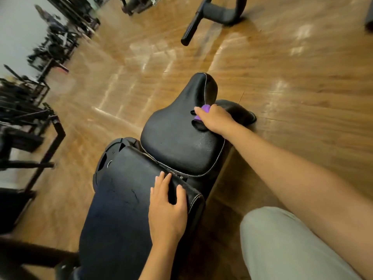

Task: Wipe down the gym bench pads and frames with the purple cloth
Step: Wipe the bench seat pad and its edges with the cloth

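The right hand (215, 119) is grasping the bunched purple cloth (203, 111) and pressing it against the right edge of the seat pad (177, 136), so the pad-wiping step appears to be in hand. The left hand (167, 209) is resting flat, fingers relaxed, on the back pad (121, 199). The bench's long axis is running away from the viewer, the seat's narrow tip pointing farthest. The next stroke likely calls for sweeping toward that tip.

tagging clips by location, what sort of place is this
Most likely a gym: a black padded bench on a wooden floor, blurred metal equipment racks along the wall.
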